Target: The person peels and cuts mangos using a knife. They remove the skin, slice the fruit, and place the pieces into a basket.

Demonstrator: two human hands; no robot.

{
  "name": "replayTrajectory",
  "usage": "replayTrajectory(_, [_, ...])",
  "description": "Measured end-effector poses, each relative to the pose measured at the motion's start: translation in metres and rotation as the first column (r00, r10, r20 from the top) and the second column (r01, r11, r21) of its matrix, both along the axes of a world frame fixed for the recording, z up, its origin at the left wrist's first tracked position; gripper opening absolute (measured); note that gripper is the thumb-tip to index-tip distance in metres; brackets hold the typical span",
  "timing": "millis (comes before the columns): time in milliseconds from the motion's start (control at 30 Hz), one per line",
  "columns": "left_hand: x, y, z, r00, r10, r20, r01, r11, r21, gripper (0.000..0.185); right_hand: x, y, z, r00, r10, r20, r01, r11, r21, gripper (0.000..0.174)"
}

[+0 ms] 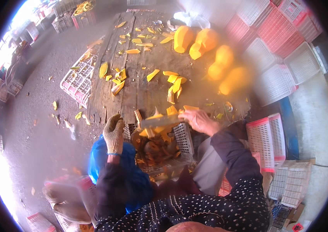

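Observation:
My right hand (pixel 198 121), bare, is closed on the handle of a broad-bladed knife (pixel 159 121), whose blade lies level over the table's near edge. Orange peel pieces (pixel 152 132) are beneath and beside the blade, above a plastic crate (pixel 185 139) filled with peelings. My left hand (pixel 114 127), in a knitted glove, is at the table's edge left of the crate, its fingers curled; whether it holds anything is not visible. Several peeled orange squashes (pixel 183 39) rest at the back right of the wooden table (pixel 140 101). Yellow-green peel scraps (pixel 177 84) lie across the boards.
A blue plastic bag (pixel 97 156) is by my left forearm. An upturned crate (pixel 77 87) leans at the table's left side. Stacked crates (pixel 280 32) stand at the right, with more (pixel 265 142) nearer me. A white plastic bag (pixel 193 19) lies at the back.

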State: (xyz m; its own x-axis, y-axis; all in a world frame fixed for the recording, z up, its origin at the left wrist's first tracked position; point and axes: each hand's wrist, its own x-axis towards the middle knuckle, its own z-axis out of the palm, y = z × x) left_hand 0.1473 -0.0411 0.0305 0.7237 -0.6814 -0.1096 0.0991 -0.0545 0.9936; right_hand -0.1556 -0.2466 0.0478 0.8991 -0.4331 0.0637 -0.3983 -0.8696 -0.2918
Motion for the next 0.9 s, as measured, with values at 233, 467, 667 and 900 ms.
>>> replayTrajectory(233, [-0.022, 0.050, 0.024, 0.977, 0.194, 0.086, -0.129, 0.866, -0.483, 0.022, -0.039, 0.036, 0.003, 0.972, -0.138, 0.189, 0.110, 0.982, 0.152, 0.038])
replayTrajectory(467, [-0.018, 0.257, -0.017, 0.689, 0.540, 0.483, -0.559, 0.820, -0.119, 0.016, -0.022, -0.095, -0.077, 0.749, -0.640, 0.172, 0.655, 0.754, -0.050, 0.038])
replayTrajectory(667, [-0.034, 0.424, -0.074, 0.438, 0.549, 0.712, -0.895, 0.341, 0.288, 0.021, -0.033, -0.063, -0.072, 0.926, -0.373, 0.052, 0.376, 0.914, -0.154, 0.047])
replayTrajectory(900, [-0.009, 0.476, -0.092, 0.307, 0.586, 0.750, -0.944, 0.088, 0.317, 0.036, -0.030, 0.054, -0.044, 0.971, -0.238, -0.019, 0.238, 0.971, -0.002, 0.040])
